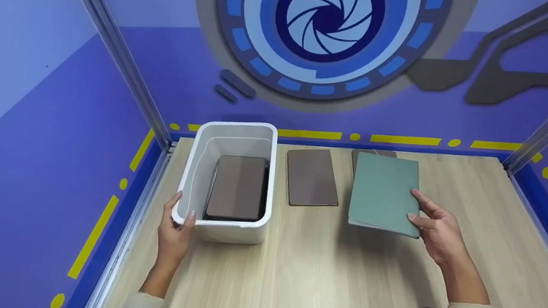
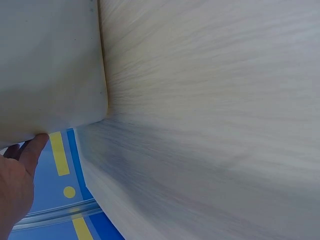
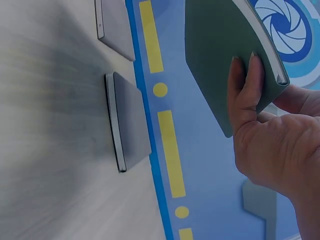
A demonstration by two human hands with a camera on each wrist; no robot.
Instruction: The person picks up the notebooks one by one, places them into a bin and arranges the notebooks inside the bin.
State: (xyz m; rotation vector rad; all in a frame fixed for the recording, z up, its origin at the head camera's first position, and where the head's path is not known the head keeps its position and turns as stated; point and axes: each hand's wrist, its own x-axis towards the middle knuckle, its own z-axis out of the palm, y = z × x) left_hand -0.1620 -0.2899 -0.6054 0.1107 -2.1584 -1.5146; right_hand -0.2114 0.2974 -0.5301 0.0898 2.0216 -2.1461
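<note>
In the head view, a white plastic bin (image 1: pixel 234 235) stands on the left of the table. My left hand (image 1: pixel 174 239) grips its near left corner, thumb over the rim and fingers along the outer side. Inside the bin lies a brown notebook (image 1: pixel 237 188), with a dark edge showing beneath it. My right hand (image 1: pixel 443 233) holds a green notebook (image 1: pixel 384 193) by its right edge, raised over the table. The right wrist view shows fingers (image 3: pixel 247 90) flat along the cover of that notebook, its pale page edges visible.
A brown notebook (image 1: pixel 312 177) lies right of the bin. Another brown notebook (image 3: pixel 132 125) lies near the back wall, mostly hidden behind the green one in the head view. Purple-blue panels (image 1: pixel 162 65) with metal corner posts enclose the wooden table (image 1: pixel 303 275) at back and sides.
</note>
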